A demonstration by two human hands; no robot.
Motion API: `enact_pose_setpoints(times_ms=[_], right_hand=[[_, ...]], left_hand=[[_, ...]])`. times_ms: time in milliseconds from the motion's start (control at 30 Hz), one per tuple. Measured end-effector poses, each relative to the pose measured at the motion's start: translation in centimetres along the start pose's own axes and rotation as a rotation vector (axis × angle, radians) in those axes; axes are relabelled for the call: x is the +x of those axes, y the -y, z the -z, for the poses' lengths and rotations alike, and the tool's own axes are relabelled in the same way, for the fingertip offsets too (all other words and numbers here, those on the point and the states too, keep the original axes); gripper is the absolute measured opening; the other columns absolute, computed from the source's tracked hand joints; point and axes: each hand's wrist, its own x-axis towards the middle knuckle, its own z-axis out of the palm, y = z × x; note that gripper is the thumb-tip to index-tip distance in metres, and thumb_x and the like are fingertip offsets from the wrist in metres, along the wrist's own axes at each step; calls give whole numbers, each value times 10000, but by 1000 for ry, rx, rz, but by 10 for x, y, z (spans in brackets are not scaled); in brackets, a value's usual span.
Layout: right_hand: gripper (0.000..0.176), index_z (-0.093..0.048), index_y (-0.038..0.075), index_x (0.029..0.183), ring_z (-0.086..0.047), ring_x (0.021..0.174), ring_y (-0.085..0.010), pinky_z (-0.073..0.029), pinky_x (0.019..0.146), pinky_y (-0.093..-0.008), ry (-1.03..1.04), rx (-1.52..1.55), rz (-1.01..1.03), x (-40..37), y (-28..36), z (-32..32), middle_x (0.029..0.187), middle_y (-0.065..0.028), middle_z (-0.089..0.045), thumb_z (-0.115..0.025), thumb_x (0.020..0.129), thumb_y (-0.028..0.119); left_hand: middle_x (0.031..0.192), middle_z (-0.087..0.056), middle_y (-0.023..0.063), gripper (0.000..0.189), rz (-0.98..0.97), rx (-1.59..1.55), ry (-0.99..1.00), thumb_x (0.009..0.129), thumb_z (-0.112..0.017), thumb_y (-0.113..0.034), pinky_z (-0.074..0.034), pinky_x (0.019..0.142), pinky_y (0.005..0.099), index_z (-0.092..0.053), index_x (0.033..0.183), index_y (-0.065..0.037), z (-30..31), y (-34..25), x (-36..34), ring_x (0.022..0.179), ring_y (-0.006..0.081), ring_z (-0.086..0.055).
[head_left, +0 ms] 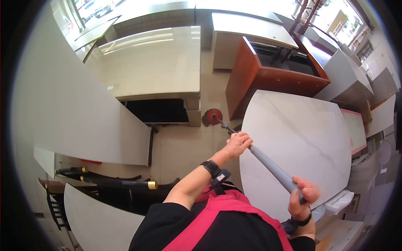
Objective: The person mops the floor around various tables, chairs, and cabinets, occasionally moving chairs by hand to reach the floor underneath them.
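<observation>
I hold a mop with a long grey handle (272, 165). It slants from the lower right, over the white marbled tabletop, down to the floor. Its round red mop head (213, 116), with a dark brownish fringe, rests on the tiles in the gap between the furniture. My left hand (238, 144) is wrapped round the middle of the shaft. Near the top end, my right hand (304, 195) grips the handle, slightly blurred. The white marbled tabletop (297, 134) lies beneath the handle.
A cream desk (155, 62) stands ahead on the left, and a reddish-brown cabinet (268, 73) ahead on the right. A large grey-white panel (83, 104) fills the left side. Black table legs with gold ends (121, 183) lie at lower left. Tiled floor (180, 146) shows between them.
</observation>
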Motion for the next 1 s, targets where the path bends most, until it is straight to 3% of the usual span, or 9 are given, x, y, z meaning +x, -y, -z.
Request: enact_pose_setpoints(times_ms=[33, 133, 167, 300, 433, 533, 700, 900, 1000], right_hand=[[443, -448, 73, 1080, -567, 664, -259, -520, 768, -455, -101, -35, -4, -11, -20, -7, 765, -107, -521, -483, 666, -82], [445, -463, 68, 1059, -575, 652, -260, -509, 802, -467, -161, -162, -29, -17, -59, -25, 757, -111, -533, -485, 646, -96], [428, -473, 65, 1043, -575, 640, -261, -505, 804, -468, -150, -211, -43, -16, -65, -38, 750, -117, -536, -485, 646, -94], [280, -521, 7, 896, -531, 535, -251, -500, 726, -399, -38, -48, -32, 3, -90, -98, 677, -165, -551, -475, 649, -117], [229, -539, 3, 853, -523, 535, -266, -487, 651, -365, -43, -76, -124, 26, -124, -136, 657, -176, -537, -509, 653, -104], [198, -561, 3, 826, -541, 543, -289, -476, 617, -353, 109, -25, -240, 26, -157, -158, 657, -175, -550, -541, 654, -92], [169, -589, 0, 790, -568, 571, -310, -460, 592, -341, 134, -28, -185, 57, -222, -203, 653, -148, -573, -571, 644, -83], [177, -572, -2, 751, -584, 556, -298, -512, 647, -357, 28, 136, -94, 152, -265, -207, 637, -153, -577, -599, 585, -60], [197, -541, -2, 715, -513, 452, -256, -484, 519, -335, 21, 271, 18, 218, -260, -173, 583, -126, -535, -576, 545, -97]], left_hand=[[1045, -590, 100, 226, 138, -275, 394, 885, -477, -149, -411, 907, 351, -621, 1022, -40, 10, 21, 10, 1031, 246, -531], [1209, -511, 116, 364, 2, -440, 419, 828, -510, -99, -334, 1005, 363, -532, 1186, -38, 46, 6, 16, 1183, 277, -429], [1292, -445, 121, 543, -55, -291, 482, 772, -561, -123, -321, 1017, 408, -439, 1300, -108, 42, 25, 19, 1221, 314, -386], [1271, -471, 78, 577, -27, -13, 518, 701, -633, -153, -298, 986, 518, -475, 1250, -238, 56, 23, 35, 1249, 340, -340], [1112, -504, -32, 359, 97, 44, 413, 687, -671, -150, -329, 852, 514, -503, 1001, -202, 64, 51, 69, 1183, 251, -387], [1081, -506, -39, 342, 145, 101, 366, 694, -667, -124, -338, 816, 514, -499, 982, -197, 66, 84, 89, 1149, 234, -408], [1287, -436, -44, 452, 329, 153, 345, 702, -664, -122, -321, 881, 539, -473, 1093, -245, 63, 147, 131, 1331, 260, -279], [1065, -533, -1, 360, 93, 176, 250, 656, -685, -142, -292, 910, 500, -516, 971, -184, 112, 139, 217, 1145, 218, -463], [898, -538, 24, 303, -107, 131, 285, 632, -691, -139, -293, 900, 471, -515, 879, -145, 134, 104, 263, 973, 218, -528]])
